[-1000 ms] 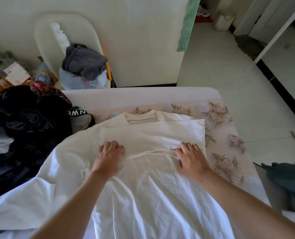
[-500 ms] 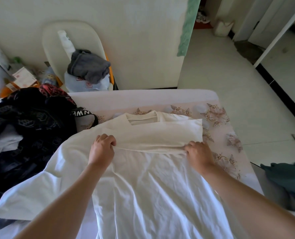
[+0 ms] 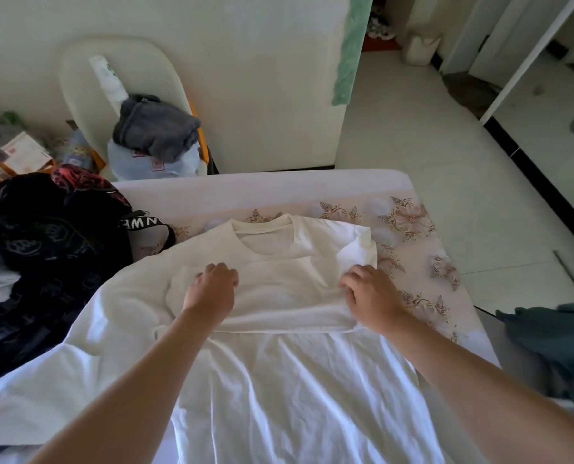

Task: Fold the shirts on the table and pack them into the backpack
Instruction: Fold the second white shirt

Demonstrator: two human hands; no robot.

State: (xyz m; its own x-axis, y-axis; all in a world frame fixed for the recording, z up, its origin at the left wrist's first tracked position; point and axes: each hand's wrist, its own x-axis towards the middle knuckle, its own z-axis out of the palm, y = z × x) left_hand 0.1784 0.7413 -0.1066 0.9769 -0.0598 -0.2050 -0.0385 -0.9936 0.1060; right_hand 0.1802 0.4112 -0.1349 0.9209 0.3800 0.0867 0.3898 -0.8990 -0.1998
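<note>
**A:** Largest entry?

**B:** Table (image 3: 279,190), under a flowered cloth. It carries everything below.

**A:** Next?

**B:** White shirt (image 3: 279,390). It lies flat at the table's middle, collar on the far side. A band of its cloth is folded across the chest, and the left sleeve lies spread out wide.

**A:** Third?

**B:** Backpack (image 3: 44,256), dark and printed, just beside the shirt on the left. Some pale cloth shows at its edge, but I cannot tell what it is.

**A:** Smallest?

**B:** Left hand (image 3: 212,289) and right hand (image 3: 371,296). Each has its fingers curled into the folded band, one near either end.

**A:** Progress?

**B:** Early, by my reading. The folding of this shirt has begun but is not finished, and it has not been packed.
</note>
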